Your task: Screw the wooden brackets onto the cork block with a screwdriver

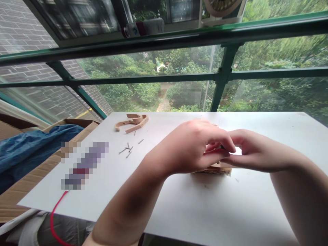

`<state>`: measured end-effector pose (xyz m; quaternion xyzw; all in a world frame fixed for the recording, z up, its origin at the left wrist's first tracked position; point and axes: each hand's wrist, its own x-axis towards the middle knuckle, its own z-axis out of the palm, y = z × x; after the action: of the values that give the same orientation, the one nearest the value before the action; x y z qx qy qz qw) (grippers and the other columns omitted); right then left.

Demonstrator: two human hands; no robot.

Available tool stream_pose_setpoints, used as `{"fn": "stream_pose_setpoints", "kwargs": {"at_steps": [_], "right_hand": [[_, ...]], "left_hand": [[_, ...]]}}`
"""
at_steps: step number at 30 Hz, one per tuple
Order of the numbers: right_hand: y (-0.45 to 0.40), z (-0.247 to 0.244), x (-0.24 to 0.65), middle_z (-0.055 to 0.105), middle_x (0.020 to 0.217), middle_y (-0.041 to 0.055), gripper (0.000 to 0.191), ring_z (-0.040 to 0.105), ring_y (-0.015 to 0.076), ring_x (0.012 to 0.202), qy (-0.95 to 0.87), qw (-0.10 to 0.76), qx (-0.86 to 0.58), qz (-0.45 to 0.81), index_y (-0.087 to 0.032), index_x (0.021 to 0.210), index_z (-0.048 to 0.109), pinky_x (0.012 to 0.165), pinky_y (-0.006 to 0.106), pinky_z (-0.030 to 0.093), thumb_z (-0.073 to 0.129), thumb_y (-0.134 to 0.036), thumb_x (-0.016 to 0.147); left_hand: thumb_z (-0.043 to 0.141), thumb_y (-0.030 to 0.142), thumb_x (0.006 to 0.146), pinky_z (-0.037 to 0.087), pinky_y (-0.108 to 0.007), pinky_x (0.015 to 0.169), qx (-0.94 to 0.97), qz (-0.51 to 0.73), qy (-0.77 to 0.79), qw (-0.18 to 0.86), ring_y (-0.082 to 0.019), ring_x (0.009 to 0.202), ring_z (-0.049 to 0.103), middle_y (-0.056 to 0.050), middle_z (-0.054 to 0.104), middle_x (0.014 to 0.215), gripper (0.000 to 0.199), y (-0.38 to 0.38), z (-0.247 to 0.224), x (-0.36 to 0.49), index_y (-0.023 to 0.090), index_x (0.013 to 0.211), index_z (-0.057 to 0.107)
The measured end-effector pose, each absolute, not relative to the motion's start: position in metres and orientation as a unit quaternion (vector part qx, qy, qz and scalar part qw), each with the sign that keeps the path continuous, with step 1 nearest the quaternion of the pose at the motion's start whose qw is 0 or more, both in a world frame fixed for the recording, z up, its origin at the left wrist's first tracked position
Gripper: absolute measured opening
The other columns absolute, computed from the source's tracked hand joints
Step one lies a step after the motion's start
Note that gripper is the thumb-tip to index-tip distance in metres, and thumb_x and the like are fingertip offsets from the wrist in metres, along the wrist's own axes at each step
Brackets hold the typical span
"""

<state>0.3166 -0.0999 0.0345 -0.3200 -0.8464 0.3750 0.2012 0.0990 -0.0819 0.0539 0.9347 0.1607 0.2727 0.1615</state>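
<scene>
My left hand (197,147) and my right hand (261,150) meet above a small wooden block (217,172) on the white table. The fingers of both are bent and pinched together, their tips touching or nearly so. A small dark bit shows between the fingertips, too hidden to name. Most of the block lies beneath my left hand, and only its rough front edge and a little of its top show. Farther left, several small metal screws or nails (128,149) lie loose, nearer my left hand than my right.
Tan curved strips with holes (137,123) rest at the table's (179,208) back left. A blurred-out object (88,164) with a red cable (53,218) lies on the left. Beyond that stands a cardboard box (48,160) with blue cloth (30,147). A green-framed window (222,78) borders the back.
</scene>
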Motion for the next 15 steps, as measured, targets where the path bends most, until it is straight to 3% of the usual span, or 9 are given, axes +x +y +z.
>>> {"fn": "stream_pose_setpoints", "kwargs": {"at_steps": [9, 15], "right_hand": [[-0.1001, 0.0293, 0.3139, 0.068, 0.085, 0.0011, 0.010, 0.061, 0.0141, 0.075, -0.852, 0.204, -0.352, 0.328, -0.017, 0.089, 0.065, 0.066, 0.023, 0.047, 0.059, -0.025, 0.089], [-0.1005, 0.0281, 0.3104, 0.067, 0.081, 0.0004, 0.010, 0.060, 0.0146, 0.074, -0.846, 0.235, -0.382, 0.289, -0.019, 0.087, 0.060, 0.068, 0.024, 0.047, 0.057, -0.029, 0.089]], "left_hand": [[0.062, 0.009, 0.085, 0.051, -0.030, 0.085, 0.942, 0.264, 0.146, 0.148, -0.016, 0.087, 0.066, 0.000, 0.075, 0.092, 0.024, -0.0813, 0.0562, 0.0970, 0.024, 0.098, 0.074], [0.063, 0.018, 0.087, 0.051, -0.028, 0.079, 0.924, 0.314, 0.187, 0.114, -0.016, 0.087, 0.064, -0.003, 0.070, 0.097, 0.014, -0.0779, 0.0498, 0.1031, 0.022, 0.096, 0.073]]}}
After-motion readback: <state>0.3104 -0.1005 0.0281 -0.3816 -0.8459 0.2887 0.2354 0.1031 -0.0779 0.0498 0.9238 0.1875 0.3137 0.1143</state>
